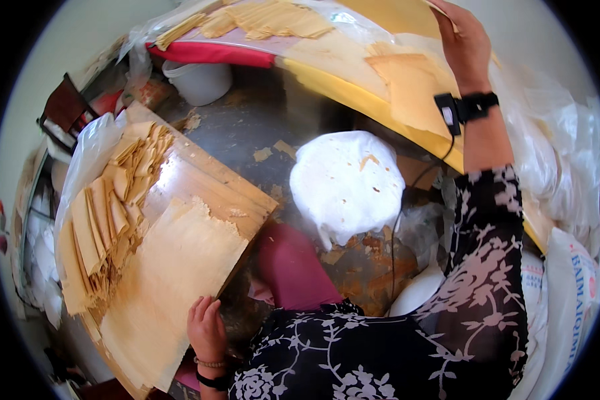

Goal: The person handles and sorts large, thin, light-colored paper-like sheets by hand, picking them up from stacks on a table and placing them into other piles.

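1. Watching from my remote seat, I find the white-covered round seat (347, 187) between the hands, crumbs on its soft, draped cloth; a dark cable (397, 233) drops below the right hand and runs beside it.
2. Clear plastic (540, 147) bunches right of that hand, white sacks (563, 300) below it; a pale bucket (199, 87) stands well beyond the left.
3. The right hand (465, 47) pinches the edge of a thin tan sheet (436, 8); more flat sheets (410, 90) lie just below-left of it.
4. The left hand (207, 328) is half curled beside a broad, ragged-edged sheet (173, 273) on a wooden board (243, 187); I cannot tell whether it touches.
5. Brittle-looking folded strips (103, 220) heap up beyond that sheet.
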The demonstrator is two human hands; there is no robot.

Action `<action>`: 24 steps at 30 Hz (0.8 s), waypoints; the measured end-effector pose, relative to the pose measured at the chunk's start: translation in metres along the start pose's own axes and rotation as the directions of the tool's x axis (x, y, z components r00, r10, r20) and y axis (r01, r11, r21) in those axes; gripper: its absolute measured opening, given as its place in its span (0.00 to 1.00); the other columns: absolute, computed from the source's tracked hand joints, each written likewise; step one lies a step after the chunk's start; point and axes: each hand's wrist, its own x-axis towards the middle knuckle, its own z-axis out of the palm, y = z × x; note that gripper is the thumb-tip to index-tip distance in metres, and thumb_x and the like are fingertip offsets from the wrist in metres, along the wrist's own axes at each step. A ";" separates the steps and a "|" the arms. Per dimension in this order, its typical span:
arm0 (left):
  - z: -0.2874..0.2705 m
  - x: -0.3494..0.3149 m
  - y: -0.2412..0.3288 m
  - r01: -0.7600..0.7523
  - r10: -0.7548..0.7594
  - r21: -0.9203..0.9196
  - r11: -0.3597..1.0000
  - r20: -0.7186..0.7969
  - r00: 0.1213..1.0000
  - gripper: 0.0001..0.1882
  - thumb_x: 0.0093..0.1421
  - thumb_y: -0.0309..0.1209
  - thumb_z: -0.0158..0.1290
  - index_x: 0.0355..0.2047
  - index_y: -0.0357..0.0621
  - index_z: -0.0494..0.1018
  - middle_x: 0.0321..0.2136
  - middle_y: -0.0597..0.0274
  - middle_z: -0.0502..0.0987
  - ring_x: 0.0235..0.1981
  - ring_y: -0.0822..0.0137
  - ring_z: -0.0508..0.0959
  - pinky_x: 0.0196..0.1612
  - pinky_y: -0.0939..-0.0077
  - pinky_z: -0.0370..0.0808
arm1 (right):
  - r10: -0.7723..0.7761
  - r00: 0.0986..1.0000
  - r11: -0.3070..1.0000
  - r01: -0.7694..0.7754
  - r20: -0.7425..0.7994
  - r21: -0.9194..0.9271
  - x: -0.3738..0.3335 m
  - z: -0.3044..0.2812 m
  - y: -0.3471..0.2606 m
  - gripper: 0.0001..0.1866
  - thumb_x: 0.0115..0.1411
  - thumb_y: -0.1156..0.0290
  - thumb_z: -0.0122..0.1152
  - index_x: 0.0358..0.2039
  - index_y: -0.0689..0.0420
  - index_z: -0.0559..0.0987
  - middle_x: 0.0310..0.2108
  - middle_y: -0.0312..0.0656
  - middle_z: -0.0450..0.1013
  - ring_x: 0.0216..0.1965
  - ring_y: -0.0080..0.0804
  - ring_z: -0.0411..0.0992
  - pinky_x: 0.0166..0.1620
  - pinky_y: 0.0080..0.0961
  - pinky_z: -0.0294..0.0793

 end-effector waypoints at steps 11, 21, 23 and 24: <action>-0.031 0.056 -0.038 0.044 -0.209 -0.890 0.454 -0.058 0.976 0.41 0.57 0.26 0.59 0.69 0.46 0.53 0.64 0.51 0.64 0.65 0.58 0.65 0.62 0.63 0.65 | 0.058 0.889 0.527 -0.413 0.453 0.743 0.022 0.010 -0.092 0.16 0.70 0.69 0.53 0.54 0.60 0.78 0.50 0.41 0.77 0.53 0.31 0.74 0.59 0.25 0.70; -0.017 0.077 -0.053 -0.029 -0.215 -0.940 -0.339 0.047 0.976 0.21 0.64 0.26 0.53 0.57 0.37 0.67 0.52 0.59 0.75 0.53 0.64 0.75 0.57 0.66 0.71 | 0.029 0.537 0.356 -0.794 0.843 0.493 -0.003 0.072 -0.201 0.19 0.66 0.56 0.59 0.50 0.54 0.80 0.43 0.35 0.79 0.42 0.25 0.77 0.49 0.22 0.73; -0.022 0.059 -0.052 0.005 -0.279 -0.944 -0.329 0.103 0.955 0.15 0.65 0.25 0.52 0.52 0.37 0.72 0.47 0.61 0.78 0.48 0.67 0.78 0.54 0.69 0.74 | 0.031 0.457 0.400 -0.821 0.889 0.408 -0.016 0.073 -0.216 0.22 0.64 0.55 0.60 0.51 0.59 0.78 0.39 0.31 0.78 0.38 0.17 0.75 0.43 0.17 0.73; -0.026 0.051 -0.047 -0.001 -0.395 -0.953 -0.303 0.125 0.910 0.15 0.65 0.26 0.53 0.51 0.37 0.73 0.46 0.60 0.78 0.47 0.68 0.78 0.52 0.71 0.75 | 0.023 0.452 0.411 -0.817 0.892 0.404 -0.023 0.069 -0.217 0.22 0.64 0.55 0.60 0.51 0.59 0.78 0.39 0.31 0.78 0.38 0.17 0.75 0.43 0.17 0.73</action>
